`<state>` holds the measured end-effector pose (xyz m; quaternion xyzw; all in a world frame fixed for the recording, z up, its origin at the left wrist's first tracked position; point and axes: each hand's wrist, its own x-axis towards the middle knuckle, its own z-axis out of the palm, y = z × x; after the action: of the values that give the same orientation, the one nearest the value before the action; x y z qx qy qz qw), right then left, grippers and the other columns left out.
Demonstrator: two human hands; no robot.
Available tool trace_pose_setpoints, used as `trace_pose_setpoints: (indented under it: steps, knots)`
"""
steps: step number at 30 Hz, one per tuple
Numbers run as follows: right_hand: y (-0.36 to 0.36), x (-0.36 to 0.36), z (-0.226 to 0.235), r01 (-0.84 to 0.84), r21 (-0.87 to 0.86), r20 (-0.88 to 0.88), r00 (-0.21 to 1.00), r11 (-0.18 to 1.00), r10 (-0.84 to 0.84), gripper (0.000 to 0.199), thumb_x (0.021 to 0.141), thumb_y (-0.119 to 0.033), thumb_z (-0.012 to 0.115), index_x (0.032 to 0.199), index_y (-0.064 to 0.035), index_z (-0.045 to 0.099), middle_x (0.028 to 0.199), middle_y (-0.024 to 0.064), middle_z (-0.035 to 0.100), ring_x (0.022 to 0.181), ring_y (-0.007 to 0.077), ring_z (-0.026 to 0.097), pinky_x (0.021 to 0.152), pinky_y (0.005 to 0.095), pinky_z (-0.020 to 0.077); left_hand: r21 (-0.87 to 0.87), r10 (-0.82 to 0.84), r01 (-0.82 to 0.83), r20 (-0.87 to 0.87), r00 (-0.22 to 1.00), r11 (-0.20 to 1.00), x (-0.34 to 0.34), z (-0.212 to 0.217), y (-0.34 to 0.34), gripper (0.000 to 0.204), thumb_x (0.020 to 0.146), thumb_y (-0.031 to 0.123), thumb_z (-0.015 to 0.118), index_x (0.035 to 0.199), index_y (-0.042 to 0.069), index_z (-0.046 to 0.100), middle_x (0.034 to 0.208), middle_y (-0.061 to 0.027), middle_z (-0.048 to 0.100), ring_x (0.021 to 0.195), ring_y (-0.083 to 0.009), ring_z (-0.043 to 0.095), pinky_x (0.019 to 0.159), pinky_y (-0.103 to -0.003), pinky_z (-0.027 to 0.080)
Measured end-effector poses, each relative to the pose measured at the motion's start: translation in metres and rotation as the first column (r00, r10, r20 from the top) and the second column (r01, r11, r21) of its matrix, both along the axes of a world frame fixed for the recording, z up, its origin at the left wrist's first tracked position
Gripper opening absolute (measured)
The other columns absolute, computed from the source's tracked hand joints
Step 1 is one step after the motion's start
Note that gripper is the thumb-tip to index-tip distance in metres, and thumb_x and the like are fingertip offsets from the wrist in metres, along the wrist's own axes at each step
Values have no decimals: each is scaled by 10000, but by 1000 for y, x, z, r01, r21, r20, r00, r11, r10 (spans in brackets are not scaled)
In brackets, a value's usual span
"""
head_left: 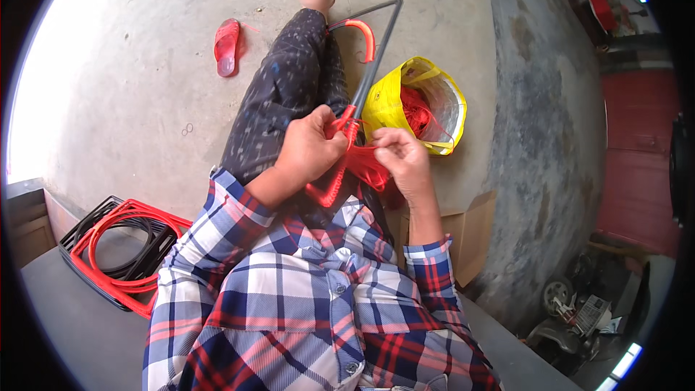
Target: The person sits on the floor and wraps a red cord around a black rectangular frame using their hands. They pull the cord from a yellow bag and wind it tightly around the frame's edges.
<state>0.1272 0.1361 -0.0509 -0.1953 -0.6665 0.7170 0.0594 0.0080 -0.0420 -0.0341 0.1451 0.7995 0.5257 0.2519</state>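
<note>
Across my lap lies a dark grey tubular frame (371,72), its near part wound tightly with red cord. My left hand (311,150) is closed on the red-wrapped part of this frame, thumb and fingers pressed together. To the right, my right hand (404,163) pinches a strand of the red cord beside the frame. A loose bundle of red cord (368,168) hangs between and just below the hands. Part of the wrapped frame is hidden behind my left hand.
A yellow bag (384,105) holding red cord (415,111) stands right of my legs. Near my right forearm is an open cardboard box (474,235). Red and black frames (108,286) rest on the grey bench (61,333) at left. A red slipper (226,49) lies on the floor.
</note>
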Motion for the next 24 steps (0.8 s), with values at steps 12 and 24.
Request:
trace_pose_setpoints:
  steps: [12, 24]
  knots:
    - [-29, -27, 57, 53, 679, -241, 958, 732, 154, 365, 777, -149, 795, 1085, -5, 662, 1054, 96, 679, 971, 255, 634, 861, 371, 500, 561, -111, -172, 434, 894, 810, -14, 38, 23, 60, 872, 72, 579, 903, 74, 528, 723, 21, 509, 593, -53, 450, 525, -206, 371]
    - [148, 92, 107, 374, -499, -503, 609, 782, -613, 118, 977, -220, 557, 939, -112, 525, 761, -23, 461, 625, 96, 425, 622, 286, 410, 392, -90, -172, 566, 819, 904, -32, -2, 19, 255, 877, 98, 620, 1129, 90, 581, 1023, -3, 620, 923, -110, 559, 785, -259, 410]
